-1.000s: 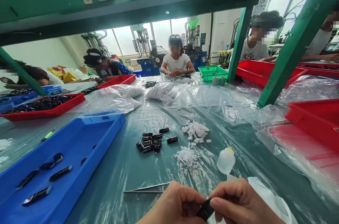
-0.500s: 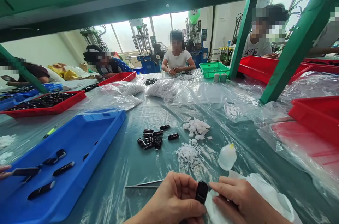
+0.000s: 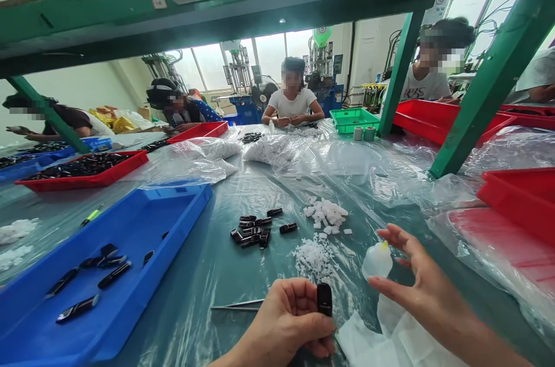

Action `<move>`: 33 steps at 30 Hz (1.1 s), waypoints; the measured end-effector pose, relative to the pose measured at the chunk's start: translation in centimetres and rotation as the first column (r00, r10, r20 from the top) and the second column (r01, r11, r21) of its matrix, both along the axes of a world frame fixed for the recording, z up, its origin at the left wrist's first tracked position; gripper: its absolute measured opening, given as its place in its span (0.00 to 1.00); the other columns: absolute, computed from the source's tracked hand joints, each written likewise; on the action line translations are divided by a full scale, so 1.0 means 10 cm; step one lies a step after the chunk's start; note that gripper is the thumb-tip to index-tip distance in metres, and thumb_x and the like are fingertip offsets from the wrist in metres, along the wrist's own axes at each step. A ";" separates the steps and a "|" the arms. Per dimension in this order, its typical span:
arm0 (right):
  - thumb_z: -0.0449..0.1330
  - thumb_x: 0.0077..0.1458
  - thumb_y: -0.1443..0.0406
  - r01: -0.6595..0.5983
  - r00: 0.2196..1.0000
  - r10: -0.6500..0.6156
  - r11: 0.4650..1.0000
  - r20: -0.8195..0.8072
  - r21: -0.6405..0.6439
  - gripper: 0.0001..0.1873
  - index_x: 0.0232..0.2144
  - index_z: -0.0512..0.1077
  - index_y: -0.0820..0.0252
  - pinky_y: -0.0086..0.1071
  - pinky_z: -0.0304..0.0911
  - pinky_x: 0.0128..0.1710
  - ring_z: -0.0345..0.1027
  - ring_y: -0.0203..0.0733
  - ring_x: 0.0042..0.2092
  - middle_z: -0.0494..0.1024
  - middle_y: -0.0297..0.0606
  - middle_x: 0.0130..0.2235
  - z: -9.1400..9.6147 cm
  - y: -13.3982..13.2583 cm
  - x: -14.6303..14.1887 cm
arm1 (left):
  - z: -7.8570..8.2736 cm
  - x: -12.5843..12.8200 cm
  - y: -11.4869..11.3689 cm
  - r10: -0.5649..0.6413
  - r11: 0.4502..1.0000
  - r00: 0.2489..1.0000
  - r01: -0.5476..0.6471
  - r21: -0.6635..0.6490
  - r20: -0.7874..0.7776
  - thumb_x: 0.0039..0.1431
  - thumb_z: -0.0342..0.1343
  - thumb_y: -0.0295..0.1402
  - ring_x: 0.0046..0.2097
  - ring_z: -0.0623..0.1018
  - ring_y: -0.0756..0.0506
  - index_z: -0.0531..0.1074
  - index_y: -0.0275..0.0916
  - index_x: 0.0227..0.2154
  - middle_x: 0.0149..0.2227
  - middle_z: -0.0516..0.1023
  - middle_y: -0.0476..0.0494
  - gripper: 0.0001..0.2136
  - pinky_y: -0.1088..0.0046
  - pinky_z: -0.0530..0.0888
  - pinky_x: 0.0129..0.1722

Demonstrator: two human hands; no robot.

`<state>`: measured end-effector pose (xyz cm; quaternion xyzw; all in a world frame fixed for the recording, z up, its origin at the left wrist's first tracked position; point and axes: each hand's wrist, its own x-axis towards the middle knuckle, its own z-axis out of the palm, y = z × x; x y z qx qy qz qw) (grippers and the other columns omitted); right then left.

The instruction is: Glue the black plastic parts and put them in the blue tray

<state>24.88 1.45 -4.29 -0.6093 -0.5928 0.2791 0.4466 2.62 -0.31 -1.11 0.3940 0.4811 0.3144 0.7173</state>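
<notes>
Nearest on my feed, my left hand [image 3: 288,321] clenches a small black capsule-shaped piece [image 3: 324,299], its fingers [image 3: 303,303] pinching it upright at the bench's near edge. My right hand [image 3: 427,295] is released, its fingers [image 3: 401,238] spread wide and empty, just beside a small white plastic squeeze bottle [image 3: 376,260] with a yellow tip. Below that hand lies a crumpled white cloth [image 3: 385,338]. Left of my left hand, a pair of steel tweezers [image 3: 238,306] lies flat on clear plastic sheeting [image 3: 195,292] covering the bench.

Farther up the bench sit a cluster of black pieces [image 3: 251,231], a heap of fine white bits [image 3: 312,258] and chunkier white pieces [image 3: 325,214]. A blue tray [image 3: 182,198] holding more black pieces lies to the left, and a red tray [image 3: 520,193] to the right. Across the bench, a co-worker [image 3: 292,102] sits beside a green crate [image 3: 353,121].
</notes>
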 end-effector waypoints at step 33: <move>0.44 0.52 0.81 -0.324 0.822 -0.093 0.734 0.562 0.596 0.24 0.40 0.73 0.55 0.40 0.56 0.45 0.64 0.44 0.47 0.75 0.38 0.40 0.19 -0.09 -0.08 | 0.05 -0.08 -0.05 -0.225 0.966 0.963 0.240 -0.094 0.151 0.32 0.72 0.32 0.27 0.72 0.55 0.80 0.34 0.26 0.25 0.78 0.49 0.14 0.83 0.65 0.27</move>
